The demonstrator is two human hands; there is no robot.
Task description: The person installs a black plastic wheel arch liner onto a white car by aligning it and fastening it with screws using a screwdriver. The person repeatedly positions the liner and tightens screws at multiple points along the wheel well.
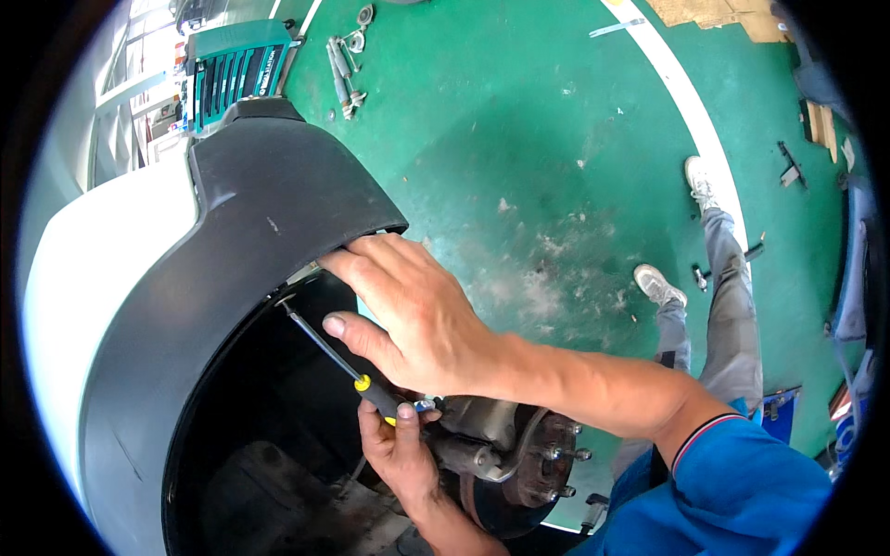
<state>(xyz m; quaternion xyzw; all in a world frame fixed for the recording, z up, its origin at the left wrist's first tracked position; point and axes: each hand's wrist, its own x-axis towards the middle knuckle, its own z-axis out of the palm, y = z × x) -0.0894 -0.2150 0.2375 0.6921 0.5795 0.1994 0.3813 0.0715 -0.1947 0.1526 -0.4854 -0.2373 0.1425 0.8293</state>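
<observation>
My left hand (405, 459) comes in from the lower edge, closed around the black and yellow handle of a screwdriver (326, 347). The screwdriver's shaft slants up and left, with its tip at the wheel arch's inner edge, by a small round fastener (286, 300). Above it, my right hand (417, 310) lies with fingers stretched out against the lip of a dark grey bumper (269, 185); their tips are partly hidden at that lip. My right thumb stands apart, near the screwdriver's shaft. Under both hands is the dark wheel well (269, 417).
A rusty brake disc (519, 496) with wheel studs sits right of my left hand. A light-coloured body panel (102, 269) adjoins the bumper. Shock absorbers (341, 79) and a teal rack (243, 69) are at the far left. Tools (701, 276) lie on the green floor near my feet.
</observation>
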